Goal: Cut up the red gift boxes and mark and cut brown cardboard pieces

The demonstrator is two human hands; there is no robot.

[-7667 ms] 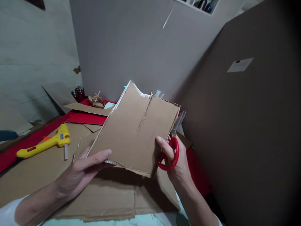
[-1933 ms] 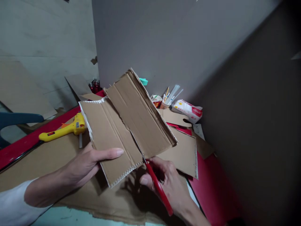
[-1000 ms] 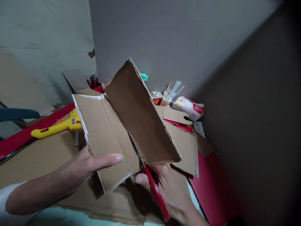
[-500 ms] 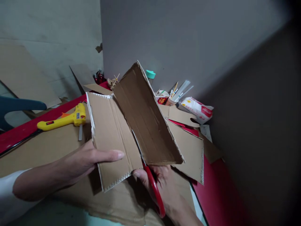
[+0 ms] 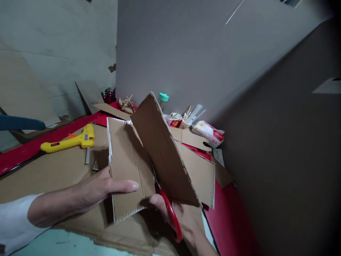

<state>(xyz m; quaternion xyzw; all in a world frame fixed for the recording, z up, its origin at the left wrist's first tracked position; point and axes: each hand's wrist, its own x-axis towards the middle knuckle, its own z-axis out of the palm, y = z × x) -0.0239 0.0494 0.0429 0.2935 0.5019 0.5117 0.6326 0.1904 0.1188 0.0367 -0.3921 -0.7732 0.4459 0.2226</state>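
A piece of corrugated cardboard (image 5: 125, 153) is raised above the table, gripped along its left edge by my left hand (image 5: 103, 185), thumb on top. A second flap (image 5: 162, 153) of the cardboard stands tilted up on the right, with a slit between the two parts. My right hand (image 5: 173, 213) is closed around the red handles of the scissors (image 5: 173, 217). Their blades lie in the slit, mostly hidden by the cardboard. Whether the two parts are still joined at the far end, I cannot tell.
A yellow glue gun (image 5: 71, 140) lies on a large cardboard sheet (image 5: 61, 167) at left. Behind stand a paper cup of sticks (image 5: 185, 124), a teal-lidded bottle (image 5: 163, 97) and a tissue pack (image 5: 209, 133). More cut cardboard (image 5: 199, 167) lies at right on the red surface.
The view has shifted, so the scene sits lower and further left at the back. The upright flap has tilted more, and the scissors remain in the slit.
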